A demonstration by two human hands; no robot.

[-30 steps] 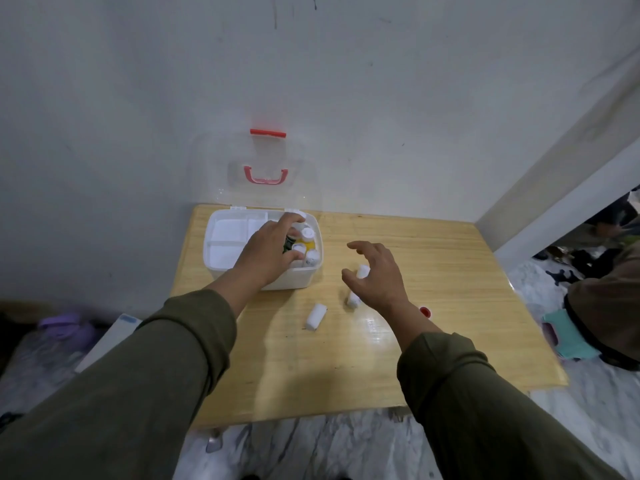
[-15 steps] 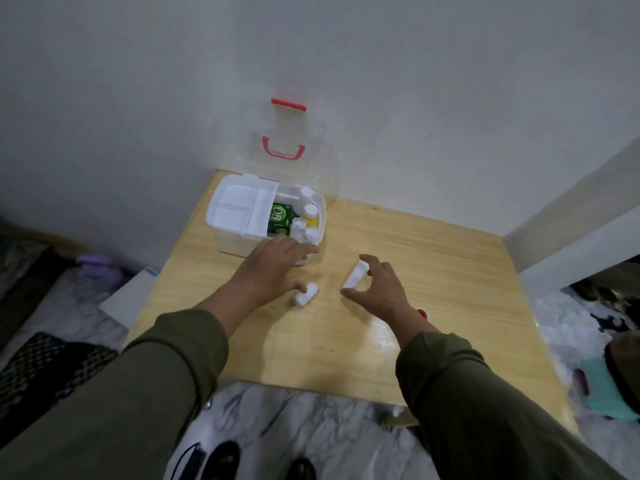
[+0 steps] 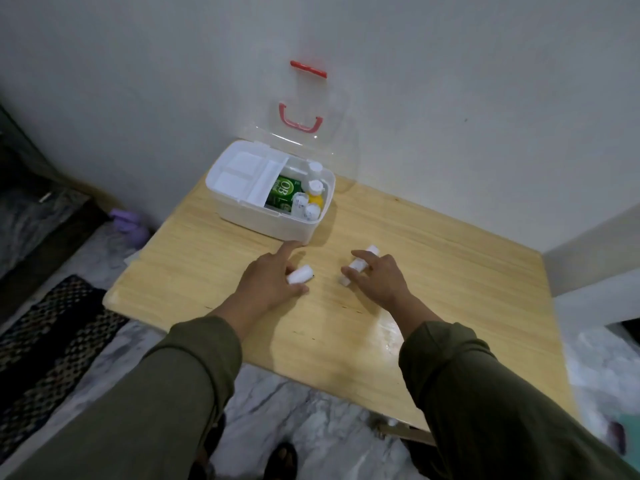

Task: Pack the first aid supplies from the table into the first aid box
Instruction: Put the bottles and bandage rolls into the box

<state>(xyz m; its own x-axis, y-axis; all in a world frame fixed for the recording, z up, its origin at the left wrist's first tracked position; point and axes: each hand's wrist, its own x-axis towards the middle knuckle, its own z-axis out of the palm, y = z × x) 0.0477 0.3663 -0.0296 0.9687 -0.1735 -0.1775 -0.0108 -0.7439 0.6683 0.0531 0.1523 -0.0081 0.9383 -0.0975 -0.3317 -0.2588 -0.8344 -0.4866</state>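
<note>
The white first aid box [image 3: 263, 225] stands open at the table's far left, its clear lid [image 3: 322, 150] with red handle leaning on the wall. Inside are a green carton [image 3: 281, 197], white-capped bottles [image 3: 314, 187] and small rolls. My left hand [image 3: 268, 284] is near the box's front corner, thumb and fingers closed around a short white bandage roll [image 3: 300, 274] on the table, index finger stretched toward the box. My right hand [image 3: 379, 280] lies over a longer white roll [image 3: 362, 262], fingers curled across it, thumb at its near end.
The wooden table [image 3: 450, 271] is pushed against a white wall. A dark woven rug [image 3: 52, 341] and a purple object [image 3: 130, 225] lie on the floor to the left. My feet [image 3: 284, 459] show below the table's near edge.
My left hand came out of the box and down onto the short roll. My right hand dropped onto the longer roll and closed over it. My view shifted to the left.
</note>
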